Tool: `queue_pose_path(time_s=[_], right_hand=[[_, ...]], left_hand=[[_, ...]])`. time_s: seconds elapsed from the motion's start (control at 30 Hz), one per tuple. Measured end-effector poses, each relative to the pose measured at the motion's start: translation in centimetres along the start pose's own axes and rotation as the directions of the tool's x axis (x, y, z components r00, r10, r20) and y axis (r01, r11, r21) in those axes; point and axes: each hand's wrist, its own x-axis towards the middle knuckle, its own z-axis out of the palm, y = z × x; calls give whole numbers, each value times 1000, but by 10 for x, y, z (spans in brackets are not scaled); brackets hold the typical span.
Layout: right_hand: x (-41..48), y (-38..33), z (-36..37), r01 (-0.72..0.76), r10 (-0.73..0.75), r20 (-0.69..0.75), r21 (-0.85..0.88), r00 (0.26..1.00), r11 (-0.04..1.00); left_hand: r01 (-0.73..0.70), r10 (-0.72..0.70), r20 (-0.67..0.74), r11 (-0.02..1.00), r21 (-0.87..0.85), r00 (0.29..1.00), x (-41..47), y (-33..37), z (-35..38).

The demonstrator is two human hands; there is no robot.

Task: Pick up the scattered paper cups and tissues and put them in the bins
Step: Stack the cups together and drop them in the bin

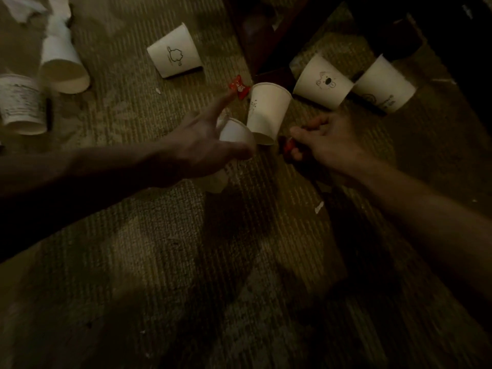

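Observation:
Several white paper cups lie scattered on a dim carpet. My left hand [202,145] holds a white cup [235,133] in its palm, with the index finger stretched out toward a red wrapper [238,87]. A second cup [267,111] lies on its side just beyond it, between my hands. My right hand [328,141] is curled around a small red item [288,147]. More cups lie farther out: one with a drawing [174,51], one with a dog face [323,81], another beside it [384,85], and two at the left [62,66] [21,103]. Crumpled tissue [34,8] sits top left.
Dark wooden furniture legs [255,33] stand at the top centre, and a dark mass [439,27] fills the top right. A small white scrap [319,207] lies on the carpet [173,235] below my right hand. Shadows cover the lower half.

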Motion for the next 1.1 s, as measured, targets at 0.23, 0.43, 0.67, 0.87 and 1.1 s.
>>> queue_pose_path(time_s=[0.23,0.43,0.67,0.87,1.1], right_hand=[[-42,-7,22,-71,31,251,151,967,986],[-42,-20,45,45,-57,184,68,981,997],[-30,-47,62,20,-28,241,36,970,999],[-12,-69,73,-40,11,419,62,908,997],[20,-97,107,177,-170,326,8,930,984]], left_hand=[[-59,42,124,989,136,991,-6,10,3],[-178,146,139,950,257,979,-6,6,-6],[-234,218,90,835,497,972,8,-5,-26],[-139,145,8,927,348,989,14,-10,-36],[-106,163,-194,956,275,967,12,-5,-60]])
